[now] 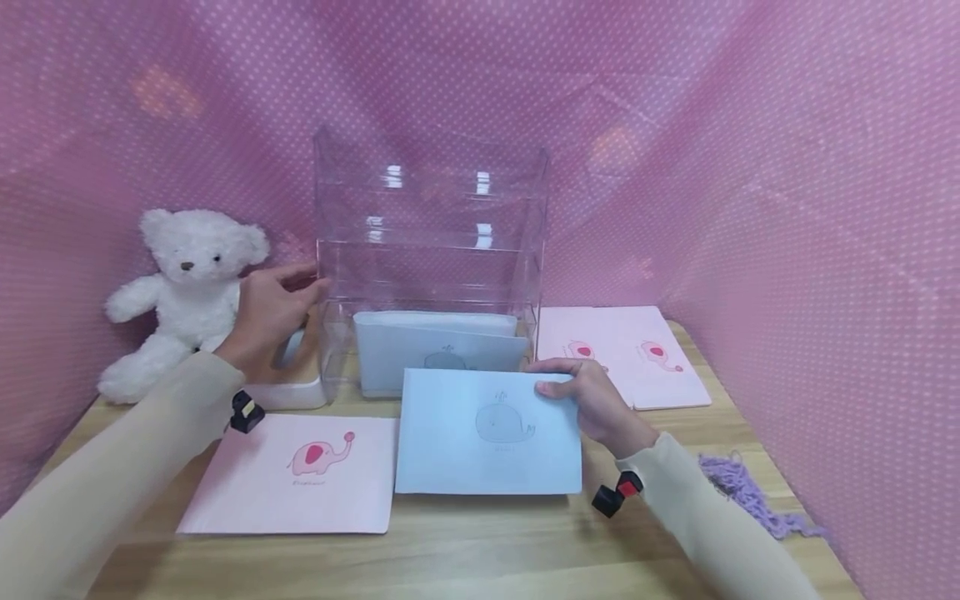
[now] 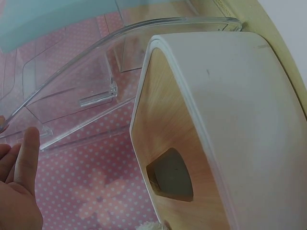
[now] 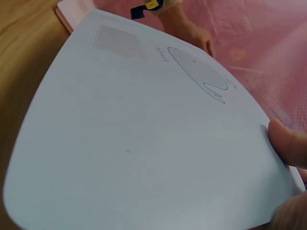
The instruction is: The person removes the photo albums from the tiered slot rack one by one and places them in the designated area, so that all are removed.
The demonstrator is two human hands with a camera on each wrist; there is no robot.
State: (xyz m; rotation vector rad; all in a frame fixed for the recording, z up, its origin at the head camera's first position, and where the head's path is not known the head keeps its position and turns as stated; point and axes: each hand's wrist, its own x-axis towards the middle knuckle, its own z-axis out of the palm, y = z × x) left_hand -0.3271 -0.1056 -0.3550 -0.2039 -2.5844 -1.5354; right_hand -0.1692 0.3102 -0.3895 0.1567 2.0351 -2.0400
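Note:
A light blue booklet with a whale drawing (image 1: 487,458) is tilted in front of a clear tiered acrylic rack (image 1: 420,271). My right hand (image 1: 592,400) grips its upper right corner, thumb on the cover and fingers behind. In the right wrist view the booklet cover (image 3: 129,124) fills most of the frame. My left hand (image 1: 273,308) holds the rack's left side edge between thumb and fingers; in the left wrist view the left hand (image 2: 19,191) is partly cut off. Another blue whale booklet (image 1: 397,354) stands in the rack's lowest tier.
Pink elephant booklets lie on the table, one at front left (image 1: 300,500) and an open spread at back right (image 1: 637,350). A white teddy bear (image 1: 191,292) sits at left, beside a white box with a wooden face (image 2: 240,96). Purple yarn (image 1: 750,496) lies at the right edge.

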